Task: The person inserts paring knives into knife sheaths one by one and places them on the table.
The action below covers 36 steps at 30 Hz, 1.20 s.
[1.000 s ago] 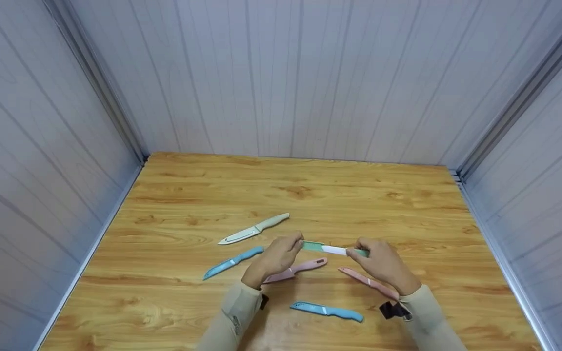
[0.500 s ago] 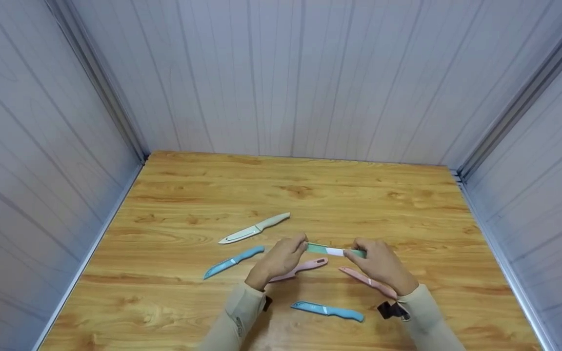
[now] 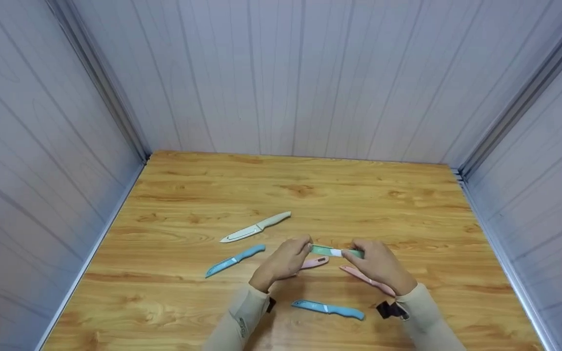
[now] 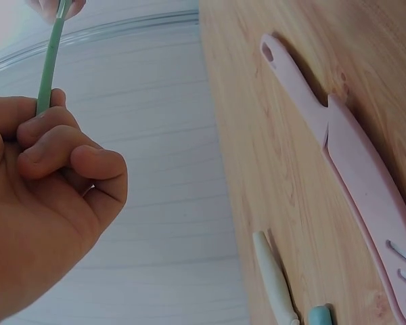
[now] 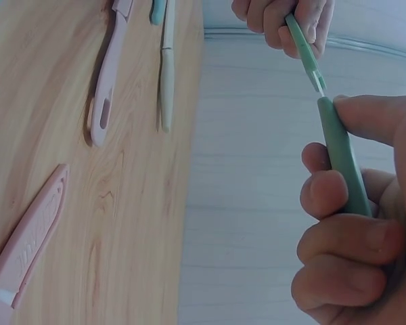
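A green knife (image 3: 354, 253) is being held with its green sheath (image 3: 321, 249) above the table (image 3: 188, 292).

In the lower middle of the frame, the handle is being gripped by the right hand (image 3: 378, 265), the sheath is being pinched by the left hand (image 3: 286, 259), and a short white part of the blade is being shown between them.

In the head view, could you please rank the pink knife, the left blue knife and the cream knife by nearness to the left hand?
1. Pink knife, just beside the left hand.
2. Left blue knife, farther left.
3. Cream knife, up-left, farthest.
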Each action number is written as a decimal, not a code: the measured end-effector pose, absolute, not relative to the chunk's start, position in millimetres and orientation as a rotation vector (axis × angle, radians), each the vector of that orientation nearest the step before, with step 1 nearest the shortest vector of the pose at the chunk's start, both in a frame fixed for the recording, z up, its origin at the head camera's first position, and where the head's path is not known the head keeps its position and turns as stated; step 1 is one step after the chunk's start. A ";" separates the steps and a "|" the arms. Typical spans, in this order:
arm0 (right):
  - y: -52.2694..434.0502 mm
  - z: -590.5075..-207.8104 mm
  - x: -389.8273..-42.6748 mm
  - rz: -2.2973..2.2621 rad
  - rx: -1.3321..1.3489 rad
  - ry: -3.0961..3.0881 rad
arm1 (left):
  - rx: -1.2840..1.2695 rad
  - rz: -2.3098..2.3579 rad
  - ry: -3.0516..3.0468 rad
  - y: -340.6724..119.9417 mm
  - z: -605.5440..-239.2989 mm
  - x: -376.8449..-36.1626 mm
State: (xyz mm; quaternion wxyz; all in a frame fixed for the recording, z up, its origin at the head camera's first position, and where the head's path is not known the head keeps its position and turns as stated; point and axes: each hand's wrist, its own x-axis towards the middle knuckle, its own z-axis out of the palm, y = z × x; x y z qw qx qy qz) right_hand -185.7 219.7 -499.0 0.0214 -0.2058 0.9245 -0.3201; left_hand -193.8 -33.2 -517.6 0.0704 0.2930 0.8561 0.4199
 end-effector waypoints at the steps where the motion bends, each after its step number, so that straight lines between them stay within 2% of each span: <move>1: 219.5 -498.5 -185.6 -0.990 -0.638 2.863 | 0.879 1.257 2.578 -32.6 -517.4 -193.6; 36: 211.7 -493.5 -189.0 -0.948 -0.726 2.914 | 0.770 1.286 2.564 -20.0 -513.4 -194.0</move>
